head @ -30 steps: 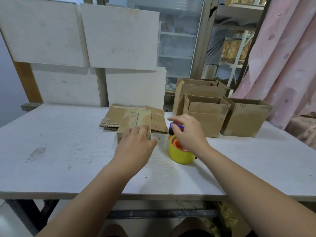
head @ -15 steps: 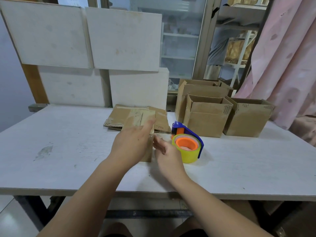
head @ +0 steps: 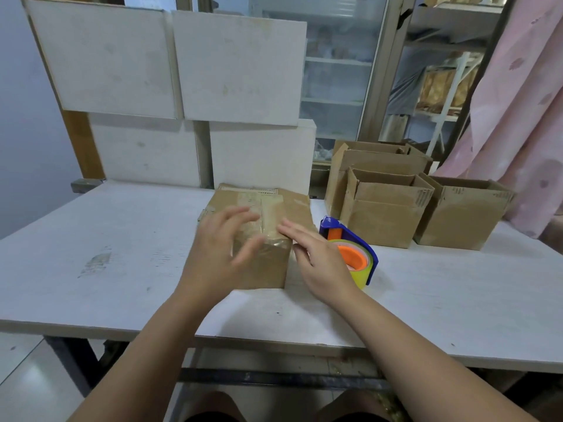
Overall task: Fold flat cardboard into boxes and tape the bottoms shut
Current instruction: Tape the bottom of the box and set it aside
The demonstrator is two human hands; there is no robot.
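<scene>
A small cardboard box (head: 268,266) stands bottom-up in the middle of the white table (head: 122,239), with a strip of clear tape over its top seam. My left hand (head: 219,254) lies over the box's near left corner with fingers spread and blurred. My right hand (head: 316,257) is flat at the box's right side, fingers straight and pointing to the top edge. A tape dispenser (head: 355,254), blue with an orange core and yellow roll, sits just right of my right hand. Flat cardboard (head: 295,205) lies behind the box.
Three folded open boxes (head: 384,214) stand at the table's back right, the rightmost box (head: 460,214) beside a pink curtain (head: 518,117). White panels (head: 182,86) lean behind the table. Shelves show through a glass door.
My right hand left the tape dispenser and came to the box's right side. The box has moved nearer to me, and my left hand has shifted across its top.
</scene>
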